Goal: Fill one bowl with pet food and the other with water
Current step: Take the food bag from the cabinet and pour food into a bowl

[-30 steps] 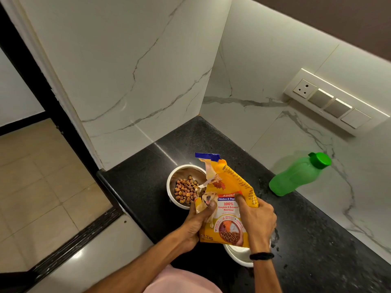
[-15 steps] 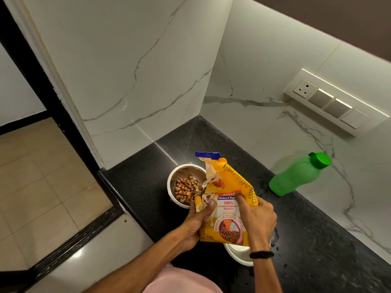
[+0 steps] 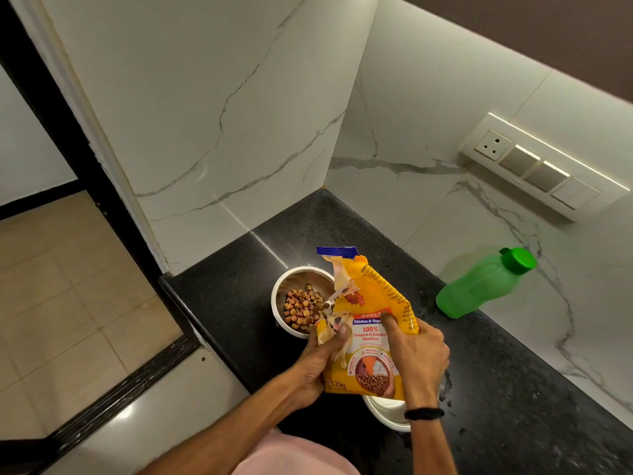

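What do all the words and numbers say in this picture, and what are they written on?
All the readable text is on the yellow pet food bag, held by the left hand and right hand:
"ADULT"
"Chicken & Vege", the rest hidden by a finger
"100%"
"Complete & Balanced Nutrition"
"1.2 kg"
The red brand logo is tilted and too blurred to read.
The small print down the bag's side is too small to read.
The green bottle and switch panel show no words.

We held the yellow food bag in our left hand and right hand. Kibble lay in the steel bowl. A green bottle leaned against the wall.
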